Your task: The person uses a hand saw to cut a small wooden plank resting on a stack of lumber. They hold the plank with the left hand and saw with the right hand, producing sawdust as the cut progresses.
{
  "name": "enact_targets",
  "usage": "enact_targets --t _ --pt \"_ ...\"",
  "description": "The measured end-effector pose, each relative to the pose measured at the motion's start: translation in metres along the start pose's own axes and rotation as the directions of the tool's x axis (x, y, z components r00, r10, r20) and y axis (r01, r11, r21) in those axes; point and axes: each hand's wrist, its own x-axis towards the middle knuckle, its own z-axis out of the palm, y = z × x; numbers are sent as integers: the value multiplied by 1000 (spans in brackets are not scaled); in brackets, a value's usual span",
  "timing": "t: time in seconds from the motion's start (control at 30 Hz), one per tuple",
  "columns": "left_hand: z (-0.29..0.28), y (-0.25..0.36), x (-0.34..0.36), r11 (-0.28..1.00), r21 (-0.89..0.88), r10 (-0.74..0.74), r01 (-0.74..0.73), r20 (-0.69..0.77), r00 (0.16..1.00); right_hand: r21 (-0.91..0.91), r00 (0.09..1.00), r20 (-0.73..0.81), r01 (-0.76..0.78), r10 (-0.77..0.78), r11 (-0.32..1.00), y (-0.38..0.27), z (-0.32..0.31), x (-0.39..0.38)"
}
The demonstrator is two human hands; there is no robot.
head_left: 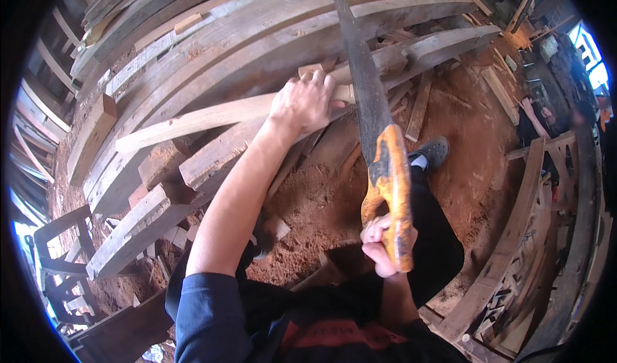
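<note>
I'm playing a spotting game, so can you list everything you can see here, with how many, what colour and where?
Hand saw: one, grey blade, orange-and-black handle, centre
Pale wood strip: one, light tan, left of the saw
Long beams: many, grey-brown, across the top
Curved plank: one, brown, lower right
Dark frame: one, blackish, lower left
Loose ground: reddish brown, centre right
Another person's arm: one, bare, right side, rest unclear
Shirt: one, dark blue, bottom
Shoe: one clearly seen, grey, right of the saw
Left hand: one, bare, on the strip
Right hand: one, bare, around the saw handle
</note>
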Motion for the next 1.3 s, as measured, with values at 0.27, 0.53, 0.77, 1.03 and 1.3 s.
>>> enact_targets --t 0.27,0.53,0.77,1.03,1.3 --pt "7 -3 -10 999 -11 38 -39 -118 992 237 971 -138 -158 194 959 -19 6 72" --pt "-7 -31 -20 988 77 141 -133 -104 985 195 980 -116 -138 162 971 -4 0 67" --pt "0 -30 -22 995 30 98 -94 -161 982 306 981 -103 -126 164 944 -4 -1 66" --pt "0 -31 -21 991 51 132 -124 -211 969 280 987 -103 -88 121 956 -9 0 50" --pt "0 -30 -21 990 58 135 -125 -205 969 280 984 -113 -99 135 955 -6 0 53"
